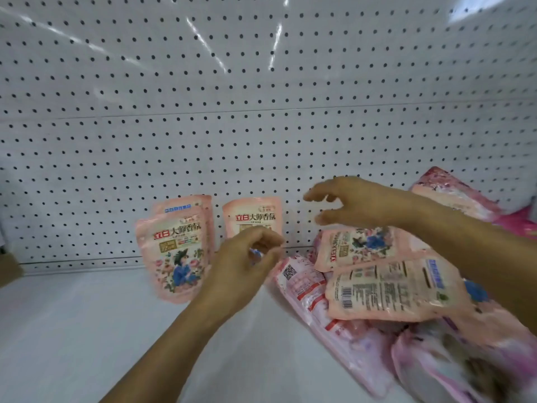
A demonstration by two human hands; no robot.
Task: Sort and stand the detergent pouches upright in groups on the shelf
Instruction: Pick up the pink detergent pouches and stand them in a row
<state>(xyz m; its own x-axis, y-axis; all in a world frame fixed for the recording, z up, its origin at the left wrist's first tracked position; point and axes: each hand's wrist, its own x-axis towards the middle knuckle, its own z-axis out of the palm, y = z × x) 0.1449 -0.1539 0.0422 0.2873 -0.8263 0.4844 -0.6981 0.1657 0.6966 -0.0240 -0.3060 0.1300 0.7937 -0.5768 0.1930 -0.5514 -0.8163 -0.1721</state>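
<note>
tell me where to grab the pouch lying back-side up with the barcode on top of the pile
Take the barcode pouch by its right-hand end, its sealed top edge, coming from above with the right hand. It lies flat atop the pile with its top pointing right, so lifting that end swings it upright.

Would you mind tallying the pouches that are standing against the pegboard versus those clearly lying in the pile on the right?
Standing pouches: 3, the front one, one behind it and one behind the left hand.
Lying pouches I can tell apart: about 6, including the barcode one; the pile is blurred.
Total: about 9.
</note>
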